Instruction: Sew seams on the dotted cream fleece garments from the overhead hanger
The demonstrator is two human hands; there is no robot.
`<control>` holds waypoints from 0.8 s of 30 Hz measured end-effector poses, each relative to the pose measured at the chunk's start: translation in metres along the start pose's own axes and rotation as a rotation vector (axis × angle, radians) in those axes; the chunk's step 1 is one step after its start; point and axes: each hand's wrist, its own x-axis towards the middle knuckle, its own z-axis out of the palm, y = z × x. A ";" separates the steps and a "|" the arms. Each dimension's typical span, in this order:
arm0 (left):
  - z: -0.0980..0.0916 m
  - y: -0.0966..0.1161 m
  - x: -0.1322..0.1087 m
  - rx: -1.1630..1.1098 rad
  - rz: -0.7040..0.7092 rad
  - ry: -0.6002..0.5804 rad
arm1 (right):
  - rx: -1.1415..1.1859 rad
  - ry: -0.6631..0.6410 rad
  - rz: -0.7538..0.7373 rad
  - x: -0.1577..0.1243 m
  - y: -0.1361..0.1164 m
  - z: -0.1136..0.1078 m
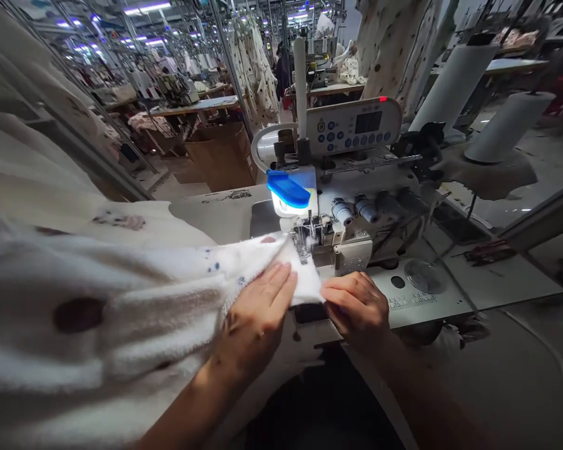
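Observation:
White fleecy fabric (pixel 169 269) with dark spots spreads from the left up to the needle area of a sewing machine (pixel 356 169). My left hand (pixel 263 300) lies on the fabric just in front of the presser foot, palm down, its fingers extended close together. At the fabric's right corner, my right hand (pixel 359 306) is closed, pinching the edge between thumb and fingers. A blue guard (pixel 288 189) sits above the lit needle. The fabric's far edge touches the presser foot area.
Thread cones (pixel 455 81) stand at the right behind the machine. A cardboard box (pixel 223 153) is beyond the table (pixel 211 203). A clear round dish (pixel 423 276) and red-handled tool (pixel 491 252) lie right of the machine. Hanging fabric and other workstations fill the background.

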 end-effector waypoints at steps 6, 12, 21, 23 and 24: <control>0.007 -0.019 0.014 -0.062 -0.080 -0.179 | -0.097 -0.046 -0.049 0.021 0.017 0.006; 0.015 -0.037 0.034 -0.097 -0.102 -0.289 | -0.204 -0.119 0.059 0.031 0.014 0.010; 0.034 -0.066 0.076 0.002 -0.165 -0.513 | 0.325 -0.302 0.520 -0.030 -0.049 0.027; 0.039 -0.072 0.081 0.026 -0.201 -0.510 | 0.387 -0.353 0.516 -0.033 -0.057 0.031; 0.040 -0.074 0.081 0.036 -0.219 -0.501 | 0.388 -0.345 0.491 -0.033 -0.060 0.033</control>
